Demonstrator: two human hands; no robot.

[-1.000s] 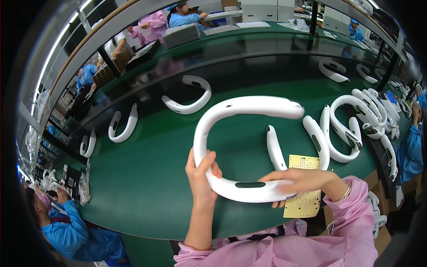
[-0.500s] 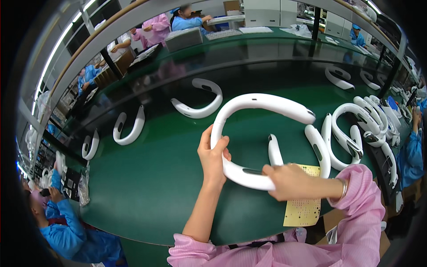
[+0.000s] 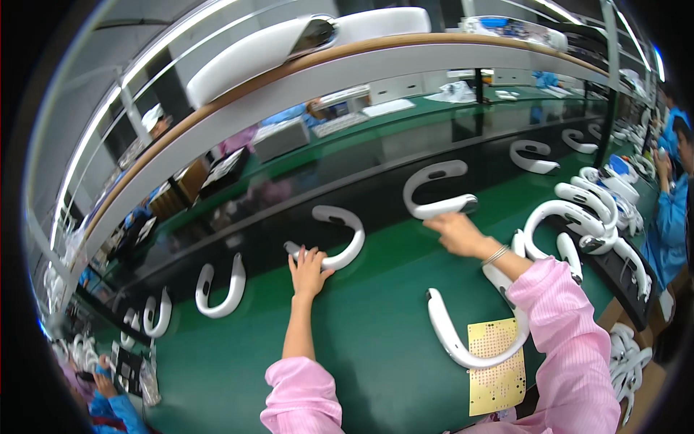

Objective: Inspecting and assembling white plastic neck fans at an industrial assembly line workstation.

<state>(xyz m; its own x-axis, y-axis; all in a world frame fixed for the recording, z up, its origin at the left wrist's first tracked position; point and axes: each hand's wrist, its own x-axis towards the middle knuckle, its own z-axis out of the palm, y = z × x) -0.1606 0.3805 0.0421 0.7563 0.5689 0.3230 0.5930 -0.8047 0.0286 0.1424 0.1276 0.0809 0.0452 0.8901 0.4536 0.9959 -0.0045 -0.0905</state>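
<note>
White U-shaped devices that look like neck fans lie along the green table (image 3: 376, 318). My left hand (image 3: 307, 275) rests with spread fingers on the lower arm of one neck fan (image 3: 353, 249). Over to the right, my right hand (image 3: 463, 235) is at the near edge of another neck fan (image 3: 423, 210) on the dark strip; its fingers are loosely extended, some hidden from view. Closer to me, a third neck fan (image 3: 452, 340) curves over a yellow sheet (image 3: 495, 390) with rows of small marks.
More neck fans (image 3: 223, 307) stretch leftward along the strip. At right, several are piled by a black tray (image 3: 627, 304). A wood-edged shelf (image 3: 238, 94) crosses overhead, bearing a large white curved piece (image 3: 246, 61). People in blue (image 3: 669, 195) work at both sides.
The neck fan I held in both hands now lies on the strip beyond my right hand. My left hand has moved left onto another one. The view has shifted and tilted.
</note>
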